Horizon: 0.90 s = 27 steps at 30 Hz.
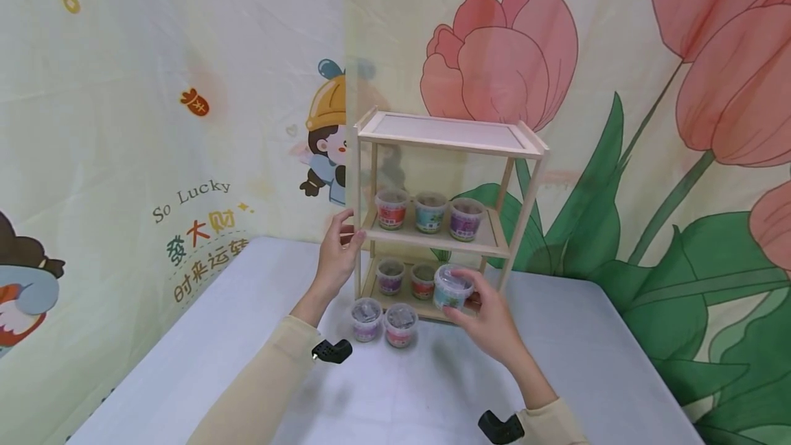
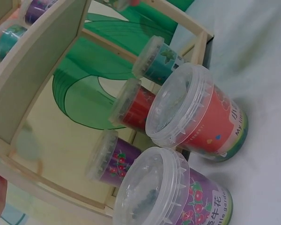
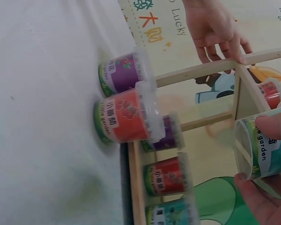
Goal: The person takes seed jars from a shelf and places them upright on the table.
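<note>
My right hand (image 1: 488, 311) holds a teal plastic cup (image 1: 453, 287) with a clear lid, thumb on one side and fingers on the other, in front of the lower shelf. At the left post of a small wooden shelf rack (image 1: 439, 244), my left hand (image 1: 336, 253) grips the frame near the middle board. On the table before the rack stand a lidded purple cup (image 2: 201, 201) and a lidded red cup (image 2: 215, 124), side by side. The lower shelf bears a purple cup (image 3: 161, 133), a red cup (image 3: 166, 177) and a teal cup (image 3: 171, 214); the held cup hides the last in the head view.
On the middle shelf stand a red cup (image 1: 392, 210), a teal cup (image 1: 430, 213) and a purple cup (image 1: 467, 220). The rack's top board (image 1: 451, 130) has raised ends. A white-covered table (image 1: 395, 397) lies below, with printed cloth (image 1: 247, 88) hanging behind.
</note>
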Each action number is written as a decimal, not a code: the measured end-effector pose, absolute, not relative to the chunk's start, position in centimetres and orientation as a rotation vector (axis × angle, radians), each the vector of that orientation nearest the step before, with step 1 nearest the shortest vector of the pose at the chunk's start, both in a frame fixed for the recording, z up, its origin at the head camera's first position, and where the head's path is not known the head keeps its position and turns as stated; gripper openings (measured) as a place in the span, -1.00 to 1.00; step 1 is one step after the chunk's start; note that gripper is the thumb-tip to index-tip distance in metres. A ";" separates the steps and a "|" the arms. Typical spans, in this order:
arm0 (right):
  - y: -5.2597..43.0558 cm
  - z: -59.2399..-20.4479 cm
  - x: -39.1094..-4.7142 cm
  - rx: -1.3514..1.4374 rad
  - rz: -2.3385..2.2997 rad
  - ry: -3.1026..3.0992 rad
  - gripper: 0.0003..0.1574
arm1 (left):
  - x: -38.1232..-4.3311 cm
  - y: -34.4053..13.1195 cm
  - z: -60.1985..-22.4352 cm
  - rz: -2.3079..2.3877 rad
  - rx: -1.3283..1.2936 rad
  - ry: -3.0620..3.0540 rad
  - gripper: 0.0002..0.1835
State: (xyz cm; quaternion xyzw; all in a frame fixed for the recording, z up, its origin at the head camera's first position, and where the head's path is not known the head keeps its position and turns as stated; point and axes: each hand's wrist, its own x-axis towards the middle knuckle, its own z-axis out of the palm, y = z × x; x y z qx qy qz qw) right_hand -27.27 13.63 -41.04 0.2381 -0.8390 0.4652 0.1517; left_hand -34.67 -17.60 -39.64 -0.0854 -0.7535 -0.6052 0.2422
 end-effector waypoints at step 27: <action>11.9 -47.5 -28.4 0.588 1.396 -2.500 -0.18 | -34.7 -17.6 -39.6 -1.651 -0.234 -2.060 -0.44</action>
